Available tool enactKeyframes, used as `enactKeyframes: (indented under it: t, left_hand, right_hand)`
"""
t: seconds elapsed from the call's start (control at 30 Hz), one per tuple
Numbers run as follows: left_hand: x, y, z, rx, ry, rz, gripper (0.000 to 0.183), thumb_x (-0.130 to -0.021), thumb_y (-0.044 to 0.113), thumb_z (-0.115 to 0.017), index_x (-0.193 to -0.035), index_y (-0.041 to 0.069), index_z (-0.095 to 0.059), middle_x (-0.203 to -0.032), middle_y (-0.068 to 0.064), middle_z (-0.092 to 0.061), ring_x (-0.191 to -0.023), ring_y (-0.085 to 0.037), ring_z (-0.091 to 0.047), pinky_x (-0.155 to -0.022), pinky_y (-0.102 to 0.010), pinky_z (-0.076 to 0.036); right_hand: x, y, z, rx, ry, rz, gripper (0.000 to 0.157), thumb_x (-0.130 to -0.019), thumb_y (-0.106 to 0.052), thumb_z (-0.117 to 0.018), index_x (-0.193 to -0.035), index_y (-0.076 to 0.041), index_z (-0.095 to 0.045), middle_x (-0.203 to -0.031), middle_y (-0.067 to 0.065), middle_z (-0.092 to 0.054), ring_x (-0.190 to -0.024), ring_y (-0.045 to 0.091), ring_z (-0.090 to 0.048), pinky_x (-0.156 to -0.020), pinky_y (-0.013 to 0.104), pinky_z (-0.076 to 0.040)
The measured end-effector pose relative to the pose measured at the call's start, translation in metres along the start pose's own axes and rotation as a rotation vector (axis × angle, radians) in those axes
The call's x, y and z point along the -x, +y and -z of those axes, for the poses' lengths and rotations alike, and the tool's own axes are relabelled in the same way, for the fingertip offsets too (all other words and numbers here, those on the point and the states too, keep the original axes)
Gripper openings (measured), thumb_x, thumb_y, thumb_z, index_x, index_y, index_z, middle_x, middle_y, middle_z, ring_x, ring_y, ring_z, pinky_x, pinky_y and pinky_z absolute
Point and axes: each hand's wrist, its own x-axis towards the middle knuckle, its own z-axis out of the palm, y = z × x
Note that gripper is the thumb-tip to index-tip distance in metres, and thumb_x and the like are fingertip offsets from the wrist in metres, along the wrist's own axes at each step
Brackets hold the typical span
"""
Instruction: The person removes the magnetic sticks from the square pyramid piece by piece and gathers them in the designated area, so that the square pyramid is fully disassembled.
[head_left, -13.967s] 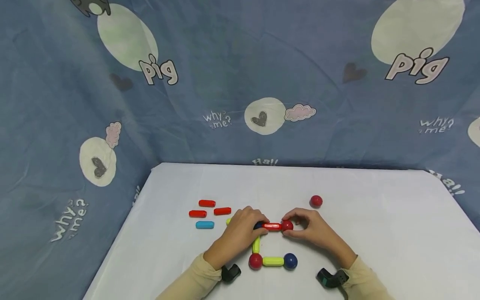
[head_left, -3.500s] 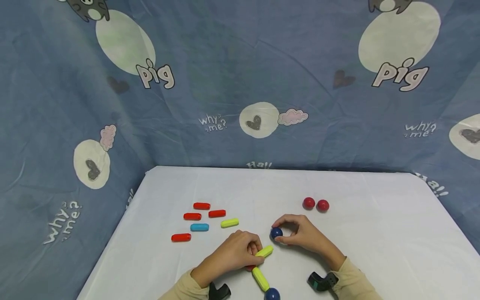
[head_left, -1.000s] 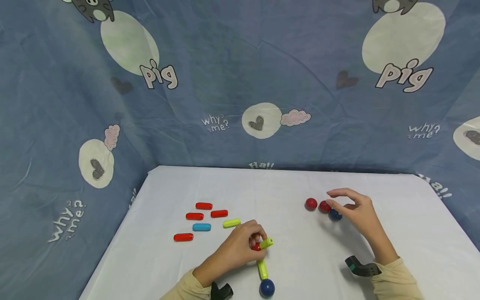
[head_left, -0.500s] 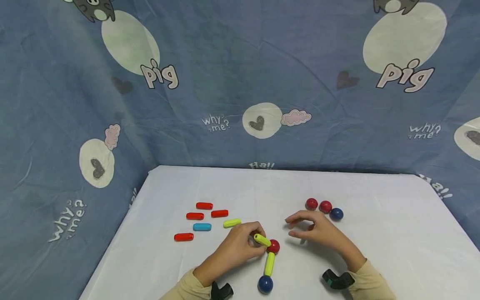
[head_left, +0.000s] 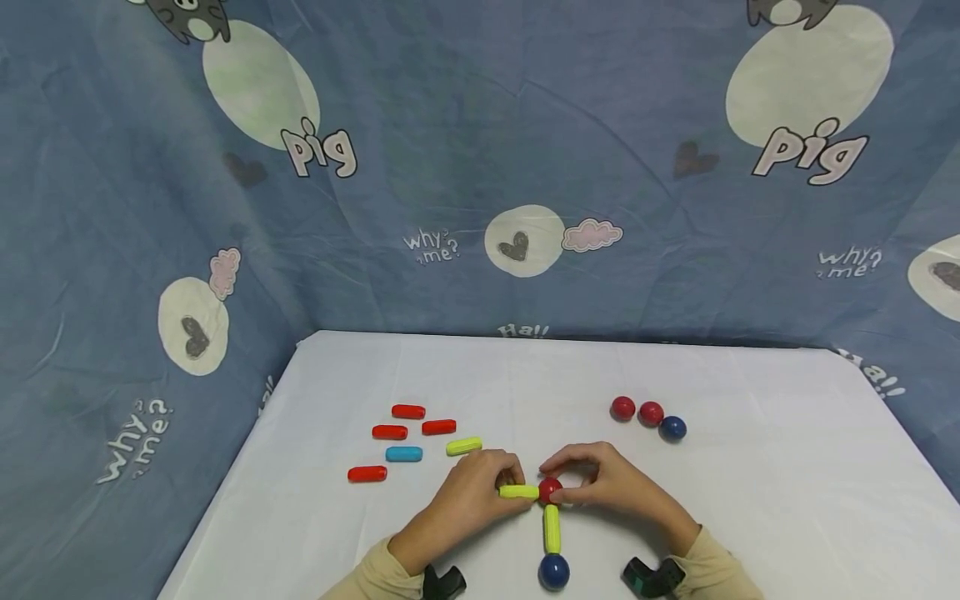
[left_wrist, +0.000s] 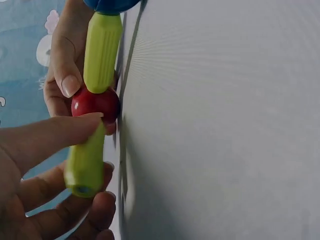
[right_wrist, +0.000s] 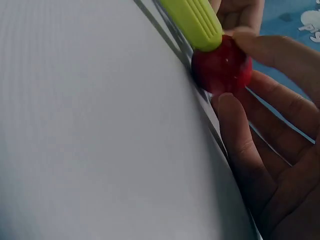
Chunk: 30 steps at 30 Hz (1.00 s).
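Note:
Between thumb and fingers, my left hand (head_left: 468, 496) pinches a yellow-green rod (head_left: 519, 492), whose right end touches a red ball (head_left: 550, 490). My right hand (head_left: 622, 493) grips that ball from the other side. A second yellow-green rod (head_left: 552, 529) runs from the ball towards the front, ending at a blue ball (head_left: 554, 572). In the left wrist view both rods meet the red ball (left_wrist: 95, 106), and a thumb presses the nearer rod (left_wrist: 86, 165). The right wrist view has my thumb and fingers around the red ball (right_wrist: 222, 67), with one rod (right_wrist: 195, 22) against it.
Left on the white table (head_left: 750, 467) lie several red rods (head_left: 367, 474), one light-blue rod (head_left: 403, 454) and a loose yellow-green rod (head_left: 463, 446). Two red balls (head_left: 622, 408) and a blue ball (head_left: 672, 429) sit in a row at the back right.
A blue ball from my right hand now lies beside the back red balls. Since half a second ago, that hand has come left and taken the red ball; the left-hand rod has swung level.

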Motion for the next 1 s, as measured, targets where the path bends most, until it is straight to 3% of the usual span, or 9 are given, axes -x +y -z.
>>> enactKeyframes:
  t: [0.33,0.73,1.0]
  left_hand:
    - [0.000,0.000,-0.002,0.011,-0.049,0.012,0.017,-0.080,0.027,-0.090,-0.091,0.018,-0.080,-0.077,0.012,-0.064,-0.070,-0.002,-0.053,-0.063,-0.019,-0.043]
    - [-0.001,-0.001,-0.001,-0.010,-0.063,-0.004,0.016,-0.079,0.026,-0.091,-0.088,0.020,-0.079,-0.077,0.015,-0.062,-0.071,-0.002,-0.053,-0.064,-0.020,-0.043]
    - [0.005,-0.009,0.009,-0.077,-0.025,0.012,0.018,-0.077,0.024,-0.092,-0.087,0.021,-0.078,-0.077,0.015,-0.061,-0.072,-0.002,-0.052,-0.065,-0.021,-0.043]
  right_hand:
    - [0.001,0.000,-0.004,-0.061,-0.044,-0.012,0.026,-0.089,-0.017,-0.081,-0.114,-0.011,-0.077,-0.110,0.010,-0.078,-0.090,0.000,-0.064,-0.063,0.021,-0.056]
    - [0.000,-0.001,-0.002,-0.032,-0.055,-0.049,0.026,-0.088,-0.019,-0.082,-0.114,-0.016,-0.077,-0.111,0.001,-0.078,-0.086,0.003,-0.064,-0.062,0.022,-0.056]
    - [0.002,0.004,0.001,-0.028,-0.035,-0.054,0.027,-0.088,-0.016,-0.081,-0.114,-0.013,-0.076,-0.111,0.009,-0.077,-0.085,0.005,-0.063,-0.061,0.019,-0.054]
